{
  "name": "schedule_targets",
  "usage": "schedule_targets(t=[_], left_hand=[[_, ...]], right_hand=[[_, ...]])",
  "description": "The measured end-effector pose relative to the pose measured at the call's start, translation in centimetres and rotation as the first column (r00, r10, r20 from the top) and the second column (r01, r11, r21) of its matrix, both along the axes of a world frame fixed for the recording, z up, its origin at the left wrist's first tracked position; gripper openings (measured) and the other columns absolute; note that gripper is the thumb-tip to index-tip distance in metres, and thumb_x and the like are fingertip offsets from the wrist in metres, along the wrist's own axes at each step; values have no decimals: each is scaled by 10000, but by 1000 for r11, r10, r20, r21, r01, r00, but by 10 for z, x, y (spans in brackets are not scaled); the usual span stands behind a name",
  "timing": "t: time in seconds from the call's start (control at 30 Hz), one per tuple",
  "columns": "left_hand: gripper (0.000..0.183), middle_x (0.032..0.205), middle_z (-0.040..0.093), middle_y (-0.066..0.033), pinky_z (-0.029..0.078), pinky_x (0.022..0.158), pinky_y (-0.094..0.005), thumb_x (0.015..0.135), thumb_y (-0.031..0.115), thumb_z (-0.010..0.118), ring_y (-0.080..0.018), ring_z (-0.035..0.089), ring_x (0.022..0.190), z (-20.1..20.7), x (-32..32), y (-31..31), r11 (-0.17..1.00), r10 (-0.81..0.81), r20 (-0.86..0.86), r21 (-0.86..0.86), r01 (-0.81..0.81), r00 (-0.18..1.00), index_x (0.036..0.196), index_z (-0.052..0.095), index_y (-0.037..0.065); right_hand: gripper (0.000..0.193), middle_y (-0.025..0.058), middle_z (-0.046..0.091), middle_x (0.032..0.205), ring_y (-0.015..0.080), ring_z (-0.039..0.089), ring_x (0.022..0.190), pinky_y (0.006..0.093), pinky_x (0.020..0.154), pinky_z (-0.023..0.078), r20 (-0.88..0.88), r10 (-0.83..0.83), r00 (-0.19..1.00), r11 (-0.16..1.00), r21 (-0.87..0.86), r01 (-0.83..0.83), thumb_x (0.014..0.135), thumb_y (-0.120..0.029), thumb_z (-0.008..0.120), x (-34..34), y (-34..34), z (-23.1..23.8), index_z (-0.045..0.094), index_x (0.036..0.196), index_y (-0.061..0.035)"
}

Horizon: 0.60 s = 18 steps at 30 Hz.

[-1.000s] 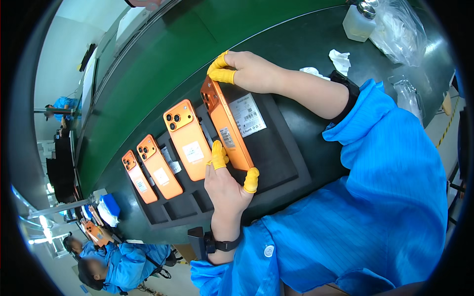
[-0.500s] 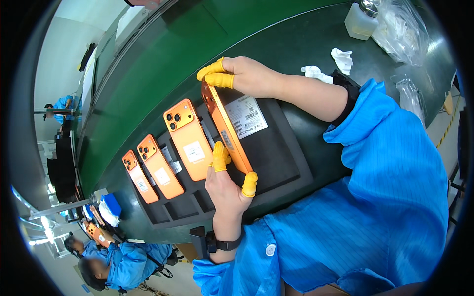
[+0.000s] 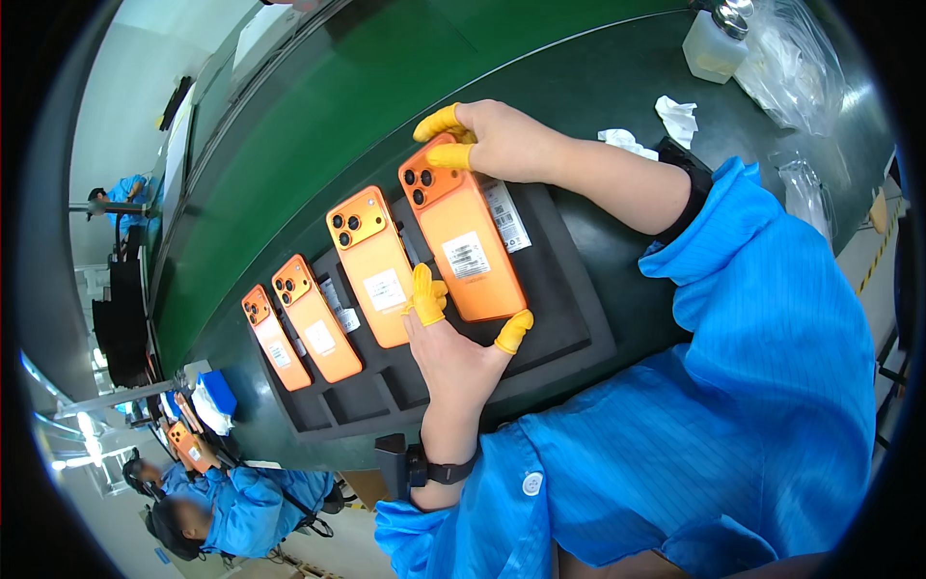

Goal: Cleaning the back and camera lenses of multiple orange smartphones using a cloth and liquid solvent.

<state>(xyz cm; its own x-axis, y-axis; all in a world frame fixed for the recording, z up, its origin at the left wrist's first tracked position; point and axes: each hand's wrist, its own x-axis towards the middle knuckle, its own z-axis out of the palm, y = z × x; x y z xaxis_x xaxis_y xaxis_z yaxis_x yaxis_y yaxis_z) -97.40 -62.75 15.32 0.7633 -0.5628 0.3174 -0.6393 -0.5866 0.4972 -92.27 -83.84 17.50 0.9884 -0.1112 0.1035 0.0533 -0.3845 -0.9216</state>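
An orange smartphone [image 3: 477, 217], back and cameras facing up, is between my two hands over the right part of a black tray [image 3: 569, 338]. My right hand [image 3: 511, 140], in yellow finger cots, grips its camera end. My left hand [image 3: 458, 357], also in yellow finger cots, holds the lower end, thumb at one corner and fingers along the left edge. Left of it, another orange phone [image 3: 371, 256] lies beside my left fingers. Two more phones, a third [image 3: 313, 314] and a fourth [image 3: 275, 333], rest farther left. A white label [image 3: 506, 217] shows partly behind the held phone.
At the far right stand a white pump bottle [image 3: 714, 46] and a clear plastic bag [image 3: 791, 72]. Crumpled white tissues [image 3: 677, 119] lie near my right forearm. Co-workers in blue [image 3: 246, 516] sit at lower left, one holding an orange phone [image 3: 186, 444].
The held phone has turned from edge-on to back facing up, lying lower over the tray. Both hands have shifted slightly right with it.
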Motion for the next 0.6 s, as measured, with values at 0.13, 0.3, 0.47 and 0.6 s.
schedule_targets(t=[0.13, 0.3, 0.47, 0.6], left_hand=[[938, 929, 432, -101, 391, 780, -346, 481, 326, 814, -242, 424, 931, -2, -2, -1, 1000, 12, 163, -10, -11, 986, 1221, 327, 16], [938, 1035, 428, -143, 393, 792, -375, 436, 340, 829, -284, 432, 930, -1, 7, 9, 969, 39, -141, -236, -72, 989, 1176, 360, 2], [591, 946, 495, -107, 391, 766, -362, 465, 315, 804, -272, 449, 897, 11, 3, 3, 992, -109, 14, 66, 108, 994, 925, 567, 28], [390, 856, 508, -96, 392, 703, -348, 499, 223, 773, -266, 455, 827, 5, 0, 5, 983, -168, 159, -51, 178, 973, 792, 596, 36]], right_hand=[[311, 93, 581, 963, 135, 538, 860, 237, 793, 407, -107, 115, 988, 989, 111, -103, 777, -92, 561, 6, -16, -3, 525, 1069, 11], [324, 46, 567, 996, 123, 509, 929, 226, 868, 360, -107, 300, 948, 874, 429, -228, 754, -106, 598, 7, -28, 1, 537, 1056, -5], [378, 53, 545, 1025, 135, 494, 968, 237, 897, 346, -41, 423, 905, 761, 558, -330, 719, -89, 609, 8, -42, -4, 513, 1073, 4], [374, 66, 542, 1013, 169, 490, 971, 256, 908, 336, 19, 443, 896, 651, 680, -337, 684, -49, 600, 14, -44, -15, 524, 1047, 7]])
